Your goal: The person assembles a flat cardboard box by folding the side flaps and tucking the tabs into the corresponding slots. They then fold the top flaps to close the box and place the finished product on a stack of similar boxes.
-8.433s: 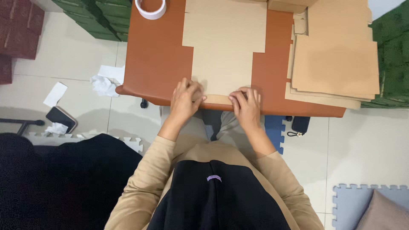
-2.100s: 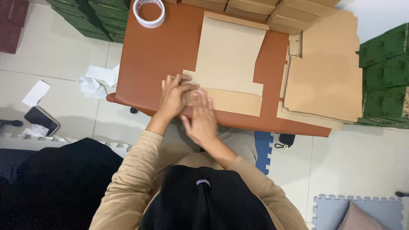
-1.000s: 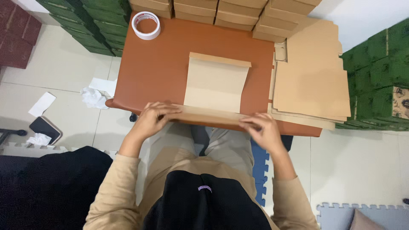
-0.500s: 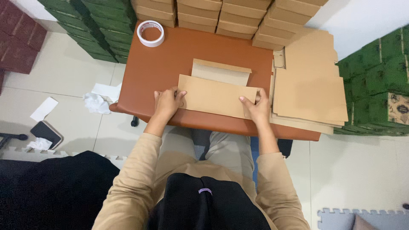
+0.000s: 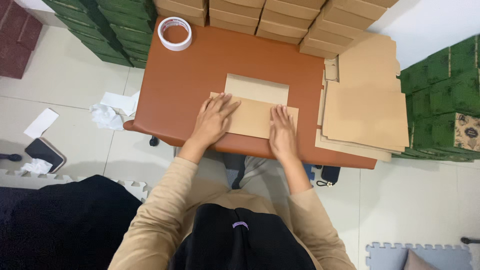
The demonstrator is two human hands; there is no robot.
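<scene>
Item: folded cardboard sheet (image 5: 252, 116), tan, lying flat on the brown desk (image 5: 180, 85), near its front edge. A further panel of the same sheet shows beyond the folded flap, toward the desk's middle.

Left hand (image 5: 212, 120): yours, palm down, fingers spread flat, resting on the left part of the folded flap. It grips nothing; it presses.

Right hand (image 5: 282, 131): yours, also flat and open, fingers together, pressing the right part of the flap close to its right edge. Nothing is clasped in it.

Step in hand, as judged: you appear to be pressing down a fold, both palms bearing on the flap to set the crease. The sheet lies directly under both hands, touching them, between you and the desk's middle.

Next move, as judged: it calls for even pressure along the fold line and square edges before you lift either palm, lest the flap spring back.

Adjacent stock: stack of flat cardboard sheets (image 5: 367, 107) just right of the sheet, overhanging the desk's right edge; roll of tape (image 5: 174, 33) at the far left corner, well apart; row of finished cardboard boxes (image 5: 280, 17) along the back.
</scene>
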